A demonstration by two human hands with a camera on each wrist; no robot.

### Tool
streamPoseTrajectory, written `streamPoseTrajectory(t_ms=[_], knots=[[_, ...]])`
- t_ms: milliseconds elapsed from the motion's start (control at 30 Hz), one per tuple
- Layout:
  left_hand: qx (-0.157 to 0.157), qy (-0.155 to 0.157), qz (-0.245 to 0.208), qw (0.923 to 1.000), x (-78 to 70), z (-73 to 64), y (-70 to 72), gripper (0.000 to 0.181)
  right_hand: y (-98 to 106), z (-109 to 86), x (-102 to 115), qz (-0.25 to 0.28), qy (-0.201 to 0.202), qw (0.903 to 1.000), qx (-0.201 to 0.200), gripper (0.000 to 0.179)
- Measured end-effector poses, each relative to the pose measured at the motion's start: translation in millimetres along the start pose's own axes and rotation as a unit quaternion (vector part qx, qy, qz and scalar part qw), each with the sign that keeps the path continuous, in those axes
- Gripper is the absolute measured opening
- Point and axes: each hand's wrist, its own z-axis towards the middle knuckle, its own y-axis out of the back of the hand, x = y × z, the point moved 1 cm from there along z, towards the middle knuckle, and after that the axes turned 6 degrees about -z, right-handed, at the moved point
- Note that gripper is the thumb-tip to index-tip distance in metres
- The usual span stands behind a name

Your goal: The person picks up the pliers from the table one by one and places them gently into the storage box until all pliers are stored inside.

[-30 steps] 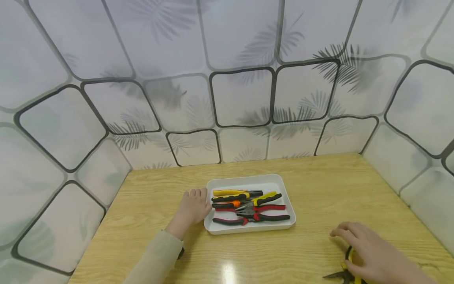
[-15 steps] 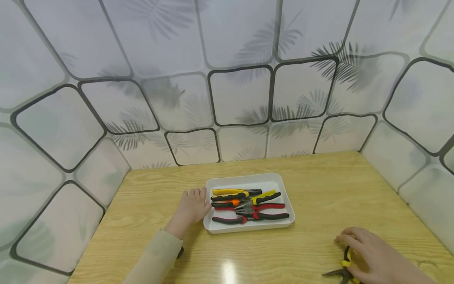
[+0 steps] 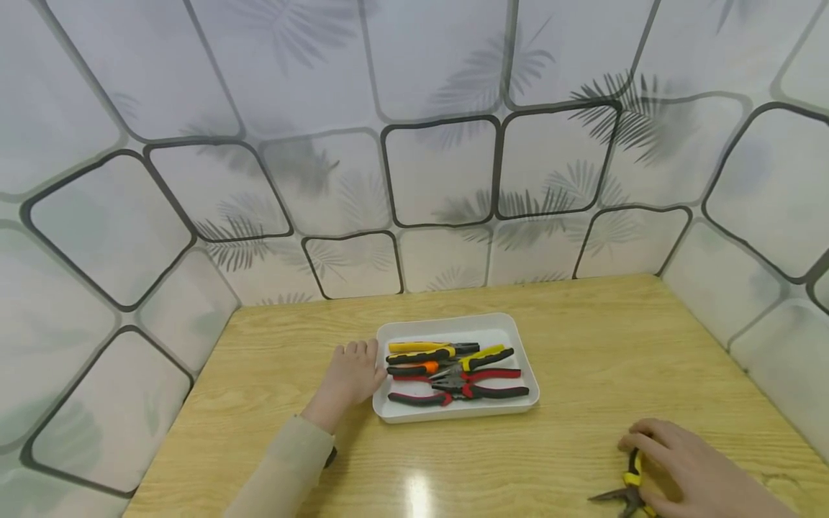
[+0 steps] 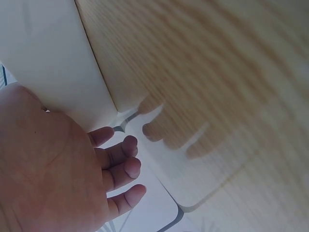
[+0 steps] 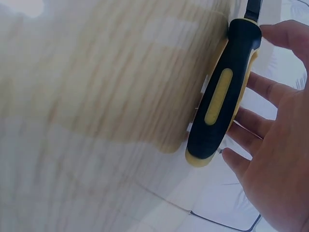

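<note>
My left hand (image 3: pixel 350 374) rests at the left end of a white tray (image 3: pixel 527 411). Its fingers are loosely bent in the left wrist view, beside the tray's wall (image 4: pixel 53 58). Several pliers lie in the tray, among them red-and-black pliers (image 3: pixel 499 393) and yellow-and-black pliers (image 3: pixel 421 356). At the lower right, my right hand (image 3: pixel 686 467) holds another pair of yellow-and-black pliers (image 3: pixel 633 476) by the handles, low at the tabletop. Their pointed jaws are spread apart and face left. The right wrist view shows the thumb near the top of the handle (image 5: pixel 217 96), with the other fingers behind it.
A wooden table (image 3: pixel 518 467) carries the tray. Patterned pale walls (image 3: pixel 440 173) enclose it at the back and both sides. A small dark object (image 3: pixel 331 457) shows beside the left sleeve (image 3: pixel 285 460); its kind cannot be told.
My right hand has shifted slightly right and down, its fingers drawing in around the pliers' handles. The left hand and the tray stay in place.
</note>
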Motion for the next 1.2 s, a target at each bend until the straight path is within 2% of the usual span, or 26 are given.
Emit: streamPoseTrajectory(t_ms=[133, 367, 600, 867, 1100, 1200], knots=[[0.0, 0.001, -0.002, 1.0, 0.0, 0.5, 1.1, 0.054, 0.8, -4.0, -0.8, 0.0, -0.008, 1.0, 0.0, 0.06], [-0.008, 0.0, 0.006, 1.0, 2.1, 3.8, 2.0, 0.052, 2.8, -8.9, -7.4, 0.018, -0.025, 0.9986, 0.043, 0.072], [-0.005, 0.001, 0.0, 1.0, 1.7, 2.7, 4.8, 0.052, 3.7, -8.5, -8.8, 0.034, -0.007, 0.9991, 0.025, 0.079], [0.008, 0.006, -0.006, 0.9999, 1.0, 2.0, 4.7, 0.056, -0.3, -7.9, -7.0, 0.058, 0.004, 0.9982, 0.01, 0.074], [0.008, 0.007, -0.005, 0.9999, 0.8, 1.6, 2.0, 0.055, -0.5, -6.0, -3.0, 0.088, -0.025, 0.9945, 0.051, 0.062], [0.009, 0.006, -0.007, 0.9999, 0.6, 1.6, 0.3, 0.055, -0.2, -4.6, -1.7, 0.072, -0.018, 0.9965, 0.038, 0.062]])
